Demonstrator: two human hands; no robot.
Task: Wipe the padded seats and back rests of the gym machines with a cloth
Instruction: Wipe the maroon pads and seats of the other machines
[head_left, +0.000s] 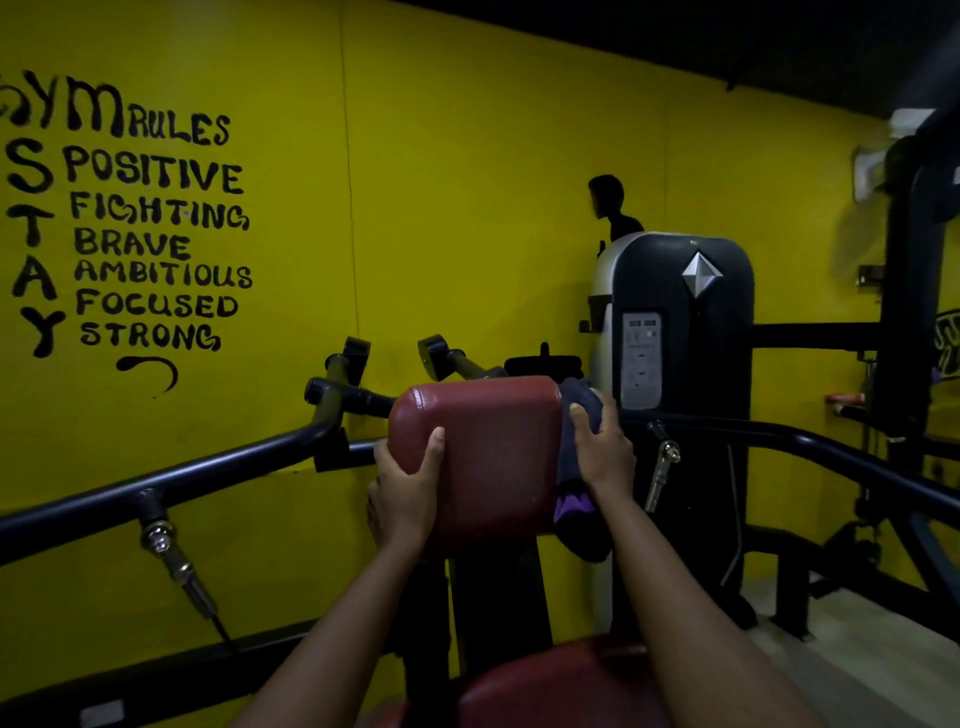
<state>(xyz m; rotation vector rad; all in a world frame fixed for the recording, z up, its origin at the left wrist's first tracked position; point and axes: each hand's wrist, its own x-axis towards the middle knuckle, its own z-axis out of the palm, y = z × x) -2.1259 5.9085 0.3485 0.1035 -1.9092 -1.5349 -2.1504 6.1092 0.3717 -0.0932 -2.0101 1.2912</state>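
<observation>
Back rest (493, 457), upright, and cloth (576, 519), one each
Along the right edge the cloth is clutched vertically by the right hand (602, 452); the left edge is gripped by the left hand (405, 488).

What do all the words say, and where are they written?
"GYM RULES": painted on the yellow wall.
"STAY": running downward, same wall.
"POSITIVE"
"FIGHTING"
"BRAVE"
"AMBITIOUS"
"FOCUSED"
"STRONG"
Grey label on the weight machine: too small to read.

black bars (218, 462) flank red pad (488, 457), weight tower (680, 332) close right
</observation>
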